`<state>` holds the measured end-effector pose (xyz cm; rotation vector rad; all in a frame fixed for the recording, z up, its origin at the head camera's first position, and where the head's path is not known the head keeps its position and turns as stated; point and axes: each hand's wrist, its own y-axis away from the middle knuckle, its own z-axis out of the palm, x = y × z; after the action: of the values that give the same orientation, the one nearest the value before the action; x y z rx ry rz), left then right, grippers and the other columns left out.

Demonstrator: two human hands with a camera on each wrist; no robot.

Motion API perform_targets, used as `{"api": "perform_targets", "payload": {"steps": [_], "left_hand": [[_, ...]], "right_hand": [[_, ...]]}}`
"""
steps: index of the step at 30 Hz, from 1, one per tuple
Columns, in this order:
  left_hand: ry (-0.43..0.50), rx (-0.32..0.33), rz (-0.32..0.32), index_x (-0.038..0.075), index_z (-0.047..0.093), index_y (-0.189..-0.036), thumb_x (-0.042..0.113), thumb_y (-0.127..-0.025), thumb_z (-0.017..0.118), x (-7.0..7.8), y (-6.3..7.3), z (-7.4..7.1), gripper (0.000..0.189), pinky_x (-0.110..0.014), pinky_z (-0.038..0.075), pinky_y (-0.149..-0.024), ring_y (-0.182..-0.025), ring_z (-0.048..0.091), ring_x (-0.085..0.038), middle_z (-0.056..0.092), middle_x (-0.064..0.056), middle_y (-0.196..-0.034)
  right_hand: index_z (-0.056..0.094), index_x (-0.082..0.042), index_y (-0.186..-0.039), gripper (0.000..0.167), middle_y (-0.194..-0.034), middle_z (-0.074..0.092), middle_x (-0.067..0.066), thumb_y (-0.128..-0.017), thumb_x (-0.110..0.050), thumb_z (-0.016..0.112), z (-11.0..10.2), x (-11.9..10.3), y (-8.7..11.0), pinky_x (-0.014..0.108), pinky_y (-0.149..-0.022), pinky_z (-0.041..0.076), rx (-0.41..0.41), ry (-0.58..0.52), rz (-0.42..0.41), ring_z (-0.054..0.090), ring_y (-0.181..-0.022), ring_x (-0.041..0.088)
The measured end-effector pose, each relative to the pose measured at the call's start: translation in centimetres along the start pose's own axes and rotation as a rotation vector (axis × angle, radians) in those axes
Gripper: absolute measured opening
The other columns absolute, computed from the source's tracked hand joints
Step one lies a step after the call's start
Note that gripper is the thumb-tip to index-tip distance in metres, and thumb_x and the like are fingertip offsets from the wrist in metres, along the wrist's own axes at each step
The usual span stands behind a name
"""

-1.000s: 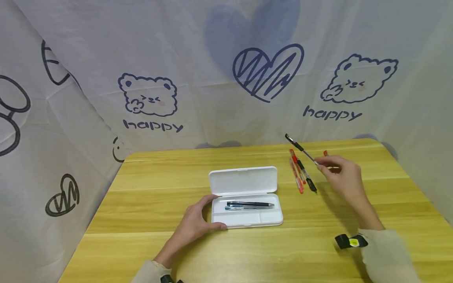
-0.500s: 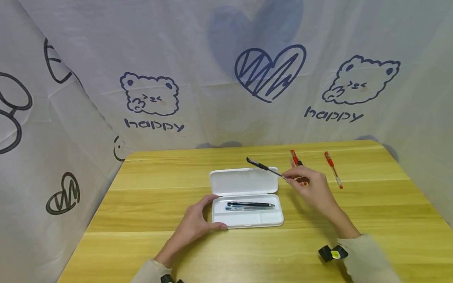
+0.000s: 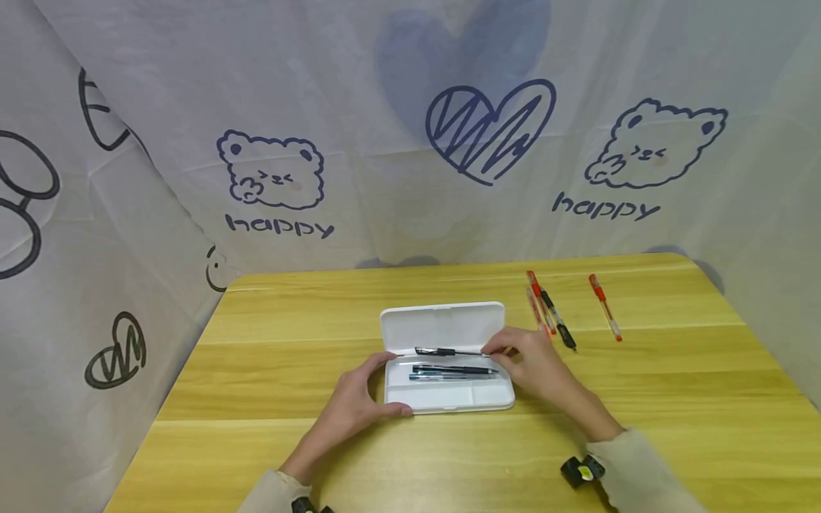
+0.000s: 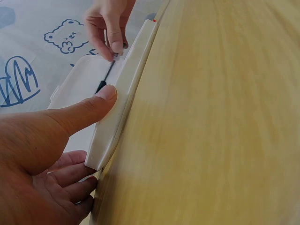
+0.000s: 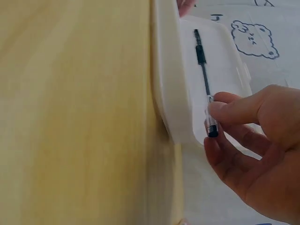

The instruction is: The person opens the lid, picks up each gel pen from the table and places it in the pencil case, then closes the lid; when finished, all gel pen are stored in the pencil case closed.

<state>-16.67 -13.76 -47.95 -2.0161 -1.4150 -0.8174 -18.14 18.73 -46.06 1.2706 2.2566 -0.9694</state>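
A white pencil case (image 3: 490,396) stands on the table with its lid (image 3: 442,324) tipped back. My left hand (image 3: 353,395) holds the case's left end, thumb at the front side and fingers at the back. Between thumb and fingers, my right hand (image 3: 535,362) pinches the clear rear end of a black gel pen (image 5: 202,61). That pen lies level above the case's back edge, near the hinge, its capped end pointing left. Inside the long compartment a black pen (image 3: 471,370) and a clear bluish pen (image 3: 426,377) lie side by side.
Right of the case, two red pens (image 3: 534,283) and a black pen (image 3: 560,326) lie close together on the wooden table (image 3: 256,342). A separate red pen (image 3: 606,306) lies farther right. A printed cloth (image 3: 385,214) hangs behind the table.
My right hand has carried the black gel pen left and down from beside the loose pens to the case, turning it nearly level. My left hand has stayed on the case.
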Motion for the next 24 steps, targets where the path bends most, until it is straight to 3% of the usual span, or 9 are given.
{"api": "perform_targets", "payload": {"steps": [8, 16, 20, 24], "left_hand": [[-0.016, -0.003, 0.010, 0.017, 0.061, -0.138, 0.036, -0.060, 0.101, -0.1, -0.1, -0.1, 0.090, -0.050, 0.043, -0.111, -0.126, 0.059, -0.031, 0.066, -0.008, -0.136], [-0.021, 0.003, 0.020, 0.014, 0.060, -0.138, 0.036, -0.061, 0.100, -0.1, -0.1, 0.0, 0.090, -0.052, 0.043, -0.110, -0.127, 0.059, -0.033, 0.065, -0.010, -0.137], [-0.026, 0.000, 0.027, 0.014, 0.060, -0.138, 0.036, -0.061, 0.100, -0.1, -0.1, -0.1, 0.089, -0.052, 0.044, -0.110, -0.126, 0.059, -0.033, 0.065, -0.010, -0.137], [-0.017, -0.003, 0.008, 0.016, 0.060, -0.138, 0.036, -0.061, 0.100, 0.0, -0.1, -0.1, 0.090, -0.050, 0.043, -0.111, -0.127, 0.058, -0.032, 0.065, -0.009, -0.137]], "right_hand": [[0.080, -0.009, -0.093, 0.018, -0.096, 0.075, -0.002, -0.085, 0.007, 0.078, 1.0, 0.0, -0.1, 0.034, -0.076, 0.060, -0.060, 0.072, 0.016, 0.068, -0.086, 0.014], [0.079, -0.008, -0.098, 0.018, -0.100, 0.075, 0.000, -0.088, 0.006, 0.075, 0.7, -0.1, 0.0, 0.033, -0.077, 0.060, -0.064, 0.039, 0.051, 0.068, -0.089, 0.015], [0.079, -0.007, -0.100, 0.018, -0.102, 0.075, 0.002, -0.089, 0.006, 0.074, -0.5, 0.1, -0.1, 0.029, -0.073, 0.060, -0.021, 0.001, 0.056, 0.069, -0.087, 0.015], [0.078, -0.005, -0.101, 0.020, -0.103, 0.075, 0.006, -0.088, 0.009, 0.074, -2.7, 0.8, -0.3, 0.028, -0.068, 0.060, 0.090, 0.014, 0.034, 0.070, -0.084, 0.019]]}}
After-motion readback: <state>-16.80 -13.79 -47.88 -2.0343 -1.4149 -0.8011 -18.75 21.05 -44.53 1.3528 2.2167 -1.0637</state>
